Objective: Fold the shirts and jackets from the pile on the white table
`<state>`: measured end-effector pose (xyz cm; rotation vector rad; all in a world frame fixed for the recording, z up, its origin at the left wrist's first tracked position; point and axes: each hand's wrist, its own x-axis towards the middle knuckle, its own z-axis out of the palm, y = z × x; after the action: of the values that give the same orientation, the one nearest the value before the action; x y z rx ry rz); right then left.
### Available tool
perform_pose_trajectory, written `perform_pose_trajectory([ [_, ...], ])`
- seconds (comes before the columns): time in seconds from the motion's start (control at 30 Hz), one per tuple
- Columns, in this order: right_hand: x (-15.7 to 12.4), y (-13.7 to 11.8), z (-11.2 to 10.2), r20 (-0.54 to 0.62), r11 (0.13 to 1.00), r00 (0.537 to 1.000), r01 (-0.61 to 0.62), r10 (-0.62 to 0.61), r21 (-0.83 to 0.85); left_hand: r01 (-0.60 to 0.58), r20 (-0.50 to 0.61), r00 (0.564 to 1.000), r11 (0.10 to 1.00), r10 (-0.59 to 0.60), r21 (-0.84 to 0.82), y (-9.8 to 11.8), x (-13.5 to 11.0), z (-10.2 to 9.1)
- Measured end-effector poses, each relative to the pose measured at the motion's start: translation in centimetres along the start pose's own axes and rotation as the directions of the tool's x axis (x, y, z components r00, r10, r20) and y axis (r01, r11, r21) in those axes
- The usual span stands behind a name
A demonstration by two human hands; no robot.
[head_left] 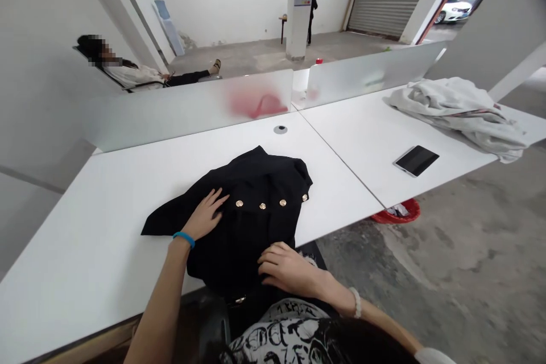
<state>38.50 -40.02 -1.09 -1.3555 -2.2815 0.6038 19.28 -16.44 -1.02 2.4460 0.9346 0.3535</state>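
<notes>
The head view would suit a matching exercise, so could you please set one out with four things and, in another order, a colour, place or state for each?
Column one
1. Garment
2. Tablet
3. Bin
4. Left hand

Column two
A. Red, partly hidden by the desk
B. Fingers spread on dark cloth, a blue band at the wrist
C. Black, with gold buttons
D. Lying on the desk, its screen dark

Right pairs: 1-C, 2-D, 3-A, 4-B
</notes>
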Motion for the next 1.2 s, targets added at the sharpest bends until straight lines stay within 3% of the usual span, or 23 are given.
perform_pose_trajectory([
  [0.1,-0.9,0.9,-0.8,-0.144,0.984,0.977,-0.142,0.157,0.106,0.016,0.054,0.998,0.942,-0.036,0.335,-0.2,0.9,0.3],
  [0.17,-1.6,1.5,-2.5,-0.274,0.948,0.918,-0.230,0.286,0.219,0.085,0.032,0.993,0.879,-0.113,0.469,-0.1,0.7,-0.2],
  [0.23,-2.3,2.2,-4.8,-0.378,0.910,0.839,-0.293,0.392,0.294,0.236,-0.017,0.965,0.834,-0.262,0.498,0.1,-0.1,-1.2],
  [0.3,-2.9,3.6,-7.2,-0.454,0.899,0.780,-0.323,0.430,0.296,0.402,-0.061,0.904,0.795,-0.422,0.454,0.5,-1.7,-2.4],
  [0.37,-3.3,5.7,-9.5,-0.514,0.908,0.750,-0.357,0.418,0.218,0.470,-0.003,0.862,0.799,-0.507,0.375,1.2,-4.2,-3.6],
  [0.43,-3.3,8.4,-11.5,-0.556,0.895,0.733,-0.444,0.392,0.046,0.436,0.227,0.838,0.859,-0.496,0.267,2.4,-7.0,-4.7],
  [0.5,-3.0,11.0,-12.5,-0.574,0.825,0.725,-0.547,0.381,-0.143,0.399,0.452,0.790,0.907,-0.414,0.133,3.9,-9.4,-5.5],
  [0.53,-2.9,12.2,-12.6,-0.575,0.785,0.723,-0.583,0.384,-0.209,0.391,0.493,0.783,0.917,-0.379,0.083,4.7,-10.2,-5.8],
  [0.6,-2.8,14.2,-12.0,-0.576,0.742,0.712,-0.622,0.403,-0.250,0.371,0.422,0.839,0.928,-0.344,0.019,6.0,-10.6,-5.9],
  [0.67,-3.2,15.6,-10.6,-0.619,0.722,0.654,-0.664,0.435,-0.194,0.334,0.247,0.913,0.943,-0.324,0.000,6.6,-9.4,-5.4],
  [0.7,-3.6,16.1,-9.7,-0.657,0.710,0.601,-0.690,0.455,-0.140,0.312,0.160,0.937,0.950,-0.309,0.004,6.7,-8.3,-4.9],
  [0.8,-5.3,17.3,-7.6,-0.736,0.673,0.409,-0.734,0.540,0.086,0.199,-0.024,0.980,0.978,-0.198,0.064,6.4,-3.2,-2.9],
  [0.87,-6.2,17.5,-6.9,-0.701,0.657,0.346,-0.718,0.624,0.231,0.082,-0.081,0.994,0.991,-0.074,0.105,6.1,1.1,-1.4],
  [0.97,-6.3,17.0,-6.9,-0.573,0.607,0.351,-0.716,0.741,0.346,-0.028,-0.161,0.985,0.980,0.061,0.199,6.3,7.5,0.6],
  [1.07,-5.3,16.0,-7.5,-0.476,0.584,0.407,-0.748,0.779,0.317,0.025,-0.075,0.997,0.953,-0.002,0.300,7.2,12.2,1.9],
  [1.13,-4.8,15.4,-7.8,-0.474,0.623,0.453,-0.721,0.755,0.303,0.056,0.042,0.996,0.946,-0.074,0.320,7.9,13.7,1.9],
  [1.2,-4.8,14.9,-8.2,-0.537,0.697,0.476,-0.628,0.697,0.347,0.089,0.035,0.994,0.950,-0.104,0.298,8.6,13.6,0.6],
])
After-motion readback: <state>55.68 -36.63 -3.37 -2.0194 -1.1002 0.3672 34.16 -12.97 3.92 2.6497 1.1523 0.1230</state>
